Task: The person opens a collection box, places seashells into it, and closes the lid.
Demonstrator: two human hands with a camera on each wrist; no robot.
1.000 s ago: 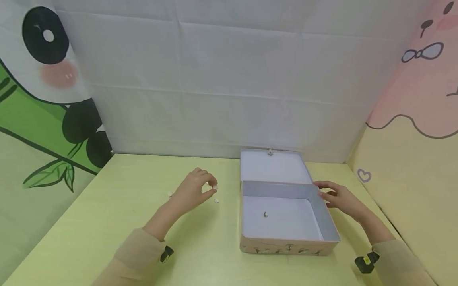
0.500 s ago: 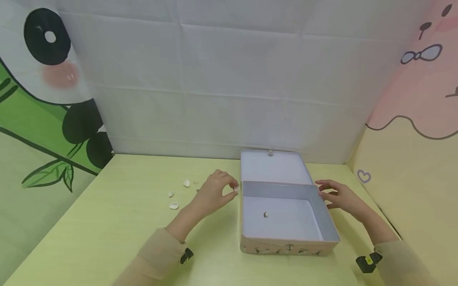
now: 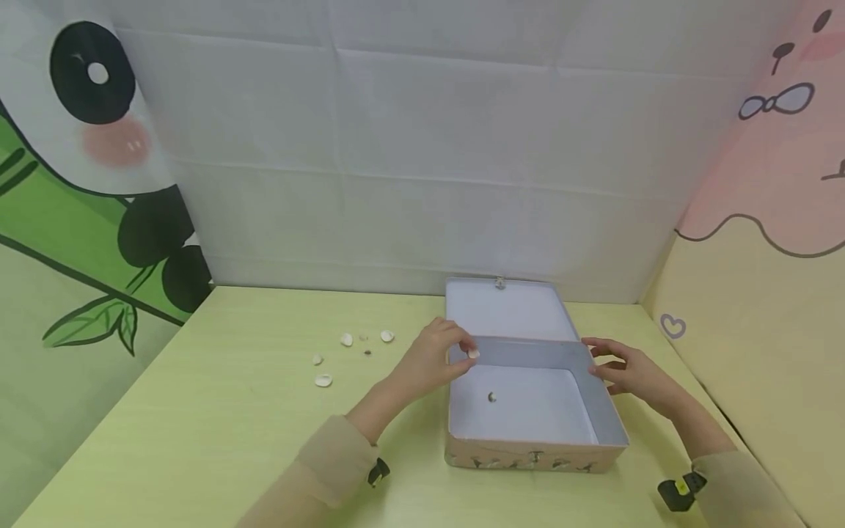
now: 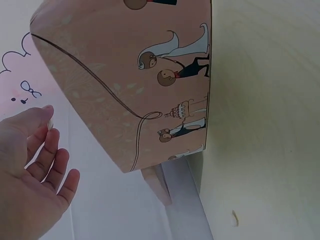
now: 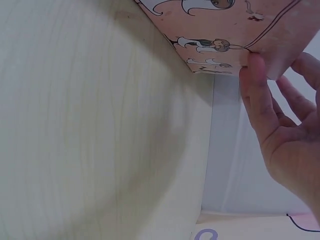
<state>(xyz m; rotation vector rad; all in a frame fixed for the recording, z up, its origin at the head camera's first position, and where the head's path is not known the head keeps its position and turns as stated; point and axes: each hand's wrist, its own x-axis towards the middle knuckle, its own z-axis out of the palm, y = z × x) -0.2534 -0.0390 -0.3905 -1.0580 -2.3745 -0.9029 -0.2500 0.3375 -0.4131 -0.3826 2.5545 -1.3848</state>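
In the head view, my left hand (image 3: 430, 361) pinches a small white seashell (image 3: 473, 354) between thumb and fingertips, above the left rear part of an open box (image 3: 533, 456). The left wrist view also shows the shell (image 4: 50, 125) at the fingertips. A small brownish shell (image 3: 491, 397) lies on the box floor. My right hand (image 3: 630, 372) holds the box's right rear corner. In the right wrist view, its thumb (image 5: 256, 67) presses the pink printed side wall while the other fingers reach round the corner. The lid (image 3: 508, 308) leans back, its pale inside showing.
Several loose shells lie left of the box, among them a white shell (image 3: 387, 336), a white shell (image 3: 323, 380) and a small dark one (image 3: 367, 353). A white cloth wall (image 3: 343, 161) stands behind the yellow table (image 3: 198, 411). A printed panel (image 3: 759, 308) borders the right side.
My left hand has carried the pinched shell rightward from the loose shells to over the box, uncovering the shells behind it. My right hand stays at the box corner.
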